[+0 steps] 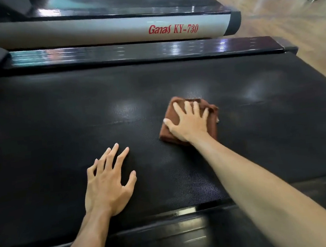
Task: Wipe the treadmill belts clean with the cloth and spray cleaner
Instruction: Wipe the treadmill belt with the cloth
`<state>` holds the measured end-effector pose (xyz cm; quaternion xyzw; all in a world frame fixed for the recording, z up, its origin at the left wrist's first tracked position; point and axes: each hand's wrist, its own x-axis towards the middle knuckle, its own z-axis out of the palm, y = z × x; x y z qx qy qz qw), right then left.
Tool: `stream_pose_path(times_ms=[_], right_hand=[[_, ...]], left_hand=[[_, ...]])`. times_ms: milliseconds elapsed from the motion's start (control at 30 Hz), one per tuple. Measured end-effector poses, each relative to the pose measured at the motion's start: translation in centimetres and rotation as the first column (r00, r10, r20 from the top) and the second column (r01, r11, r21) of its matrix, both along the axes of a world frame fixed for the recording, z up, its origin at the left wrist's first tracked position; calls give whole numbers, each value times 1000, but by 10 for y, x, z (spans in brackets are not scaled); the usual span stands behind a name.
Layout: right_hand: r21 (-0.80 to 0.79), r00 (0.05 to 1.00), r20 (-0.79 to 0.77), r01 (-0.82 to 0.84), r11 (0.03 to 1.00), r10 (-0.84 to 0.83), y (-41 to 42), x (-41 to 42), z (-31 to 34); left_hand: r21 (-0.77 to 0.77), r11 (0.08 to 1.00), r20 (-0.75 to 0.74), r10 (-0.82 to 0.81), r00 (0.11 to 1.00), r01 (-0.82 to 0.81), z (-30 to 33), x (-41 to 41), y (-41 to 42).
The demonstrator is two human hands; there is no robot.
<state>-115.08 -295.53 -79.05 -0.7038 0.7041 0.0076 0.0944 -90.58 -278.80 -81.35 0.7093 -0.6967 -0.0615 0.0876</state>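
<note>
Wiping was the step in hand. The right hand (189, 120) lay flat on a folded brown cloth (212, 122), its fingers (187, 106) spread across the top and the thumb out to the side, pressing the cloth down onto the black treadmill belt (57, 113) a little right of the belt's middle. The left hand (108, 182) rested palm-down on the belt nearer the person, fingers spread and straight, holding nothing; it looked to be bracing the body. No spray cleaner showed anywhere in view.

Done well, I judged, the stroke wanted even pressure through the whole palm so the cloth stayed folded and did not bunch under the fingertips, with overlapping passes along the textured weave rather than scattered dabs. Pale sheen patches beyond the cloth may have been damp film or only light reflections; I could not tell which. The far strip by the glossy side rail (131, 53) and the near edge by the left hand would each want a pass, and the bracing hand would have to move off the belt for its patch to be reached.

Red lettering on the grey side cover (70, 35) of the neighbouring treadmill read "Ganas KY-730". No other writing could be read.
</note>
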Motion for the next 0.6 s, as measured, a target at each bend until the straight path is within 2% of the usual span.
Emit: stream_pose_path(times_ms=[133, 200, 267, 333, 400, 467, 600], right_hand=[[-55, 949, 65, -304, 951, 307, 78, 8, 1], [-62, 928, 25, -369, 927, 371, 119, -25, 0], [-18, 959, -29, -283, 959, 283, 128, -60, -2], [1, 998, -28, -61, 998, 61, 96, -79, -2], [-14, 994, 4, 108, 994, -108, 46, -72, -1], [-39, 997, 17, 73, 997, -72, 1, -47, -1], [-70, 974, 42, -220, 973, 224, -18, 14, -3]], left_hand=[[-2, 1000, -4, 0, 1000, 0, 2, 0, 1], [-9, 1000, -5, -3, 1000, 3, 4, -1, 2], [-7, 1000, -8, 3, 1000, -3, 3, -1, 2], [-9, 1000, -12, 7, 1000, -7, 2, -1, 2], [-6, 1000, 2, 6, 1000, -6, 2, -2, 2], [1, 1000, 7, 5, 1000, -5, 3, -2, 1], [14, 1000, 23, 11, 1000, -12, 5, -2, 1]])
